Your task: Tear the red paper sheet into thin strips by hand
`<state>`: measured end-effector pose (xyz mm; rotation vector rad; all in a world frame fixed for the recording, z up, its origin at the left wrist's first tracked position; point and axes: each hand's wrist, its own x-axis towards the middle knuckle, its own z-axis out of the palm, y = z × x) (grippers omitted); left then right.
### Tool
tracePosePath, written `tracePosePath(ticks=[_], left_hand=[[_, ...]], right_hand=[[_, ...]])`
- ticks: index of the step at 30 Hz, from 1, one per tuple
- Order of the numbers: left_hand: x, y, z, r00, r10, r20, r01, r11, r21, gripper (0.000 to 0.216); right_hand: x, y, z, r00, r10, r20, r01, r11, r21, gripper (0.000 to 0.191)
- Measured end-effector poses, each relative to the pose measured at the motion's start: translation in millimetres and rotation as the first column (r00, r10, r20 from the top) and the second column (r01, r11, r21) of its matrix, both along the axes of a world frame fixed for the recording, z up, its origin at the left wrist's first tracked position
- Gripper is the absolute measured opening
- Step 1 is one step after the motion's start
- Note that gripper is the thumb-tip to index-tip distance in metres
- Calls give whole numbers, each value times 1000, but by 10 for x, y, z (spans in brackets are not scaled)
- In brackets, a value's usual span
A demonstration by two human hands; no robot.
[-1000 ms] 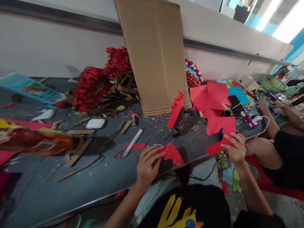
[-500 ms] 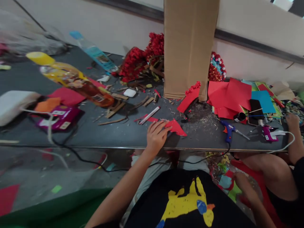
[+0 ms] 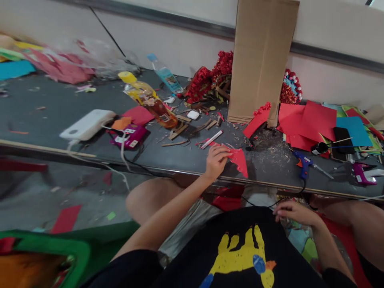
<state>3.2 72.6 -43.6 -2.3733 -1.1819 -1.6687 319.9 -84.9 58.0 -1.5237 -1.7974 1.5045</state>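
My left hand (image 3: 217,160) rests at the near edge of the dark table (image 3: 45,120), its bent fingers pressed on a torn piece of red paper (image 3: 240,159) and pinching its left side. Below the table edge, my right hand (image 3: 292,212) lies on my black shirt (image 3: 240,248), fingers stretched out loosely and nothing seen in them. A black cable (image 3: 288,200) hangs just above that hand. It runs up to a blue glue gun (image 3: 303,164) on the table, right of the red piece.
A tall cardboard sheet (image 3: 261,60) leans on the wall, with red paper flowers (image 3: 207,80) left of it and red sheets (image 3: 309,120) to the right. A bottle (image 3: 150,100), a white power bank (image 3: 87,124) and wood scraps lie left. Another person's leg (image 3: 360,216) is at right.
The view has swung left. My right hand let go of the red sheet it held a second ago, dropped below the table and now lies on my shirt. My left hand stayed on the red piece.
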Motion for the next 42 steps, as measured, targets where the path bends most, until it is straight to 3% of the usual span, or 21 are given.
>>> tracePosePath(ticks=[4, 6, 8, 12, 16, 18, 20, 21, 23, 24, 25, 28, 33, 42], left_hand=[[37, -25, 144, 996, -90, 21, 89, 994, 66, 24], [35, -25, 231, 990, -138, 28, 134, 984, 118, 24], [5, -5, 317, 984, -178, 25, 172, 972, 161, 21], [-117, 86, 467, 979, -202, -7, 199, 960, 197, 21], [-179, 151, 589, 982, -188, 17, 184, 972, 149, 32], [-138, 159, 644, 965, -179, 190, 185, 983, -18, 30], [-60, 166, 697, 872, -155, 465, 296, 923, -248, 35], [-17, 173, 724, 788, -137, 601, 404, 851, -336, 45], [54, 192, 775, 639, -91, 764, 633, 626, -455, 48], [77, 202, 799, 601, -68, 796, 698, 530, -482, 42], [89, 211, 820, 585, -56, 809, 726, 480, -492, 36], [85, 217, 862, 586, -39, 809, 732, 454, -509, 33], [77, 184, 814, 606, -48, 794, 741, 397, -542, 35], [20, 114, 696, 612, -87, 786, 768, 303, -564, 39]], right_hand=[[-510, 450, -245, 982, -122, -144, 132, 989, 59, 36], [-761, 757, -300, 953, -192, -233, 215, 974, 75, 51], [-992, 1014, -312, 930, -190, -315, 217, 975, 54, 57], [-1296, 1293, -260, 885, -212, -415, 248, 968, 34, 43], [-1366, 1433, -196, 841, -265, -472, 320, 947, 39, 38], [-1358, 1496, -174, 828, -281, -485, 345, 937, 46, 37], [-1342, 1553, -163, 825, -284, -489, 355, 933, 55, 37], [-1332, 1577, -163, 824, -285, -489, 357, 932, 59, 38], [-1311, 1616, -174, 824, -286, -489, 362, 930, 67, 38], [-1300, 1630, -185, 824, -286, -490, 364, 929, 69, 38], [-1291, 1641, -196, 823, -285, -491, 364, 929, 71, 37], [-1276, 1659, -222, 821, -277, -499, 355, 933, 66, 36], [-1316, 1656, -199, 805, -284, -521, 353, 935, 35, 48], [-1381, 1612, -194, 841, -325, -432, 385, 921, 56, 35]])
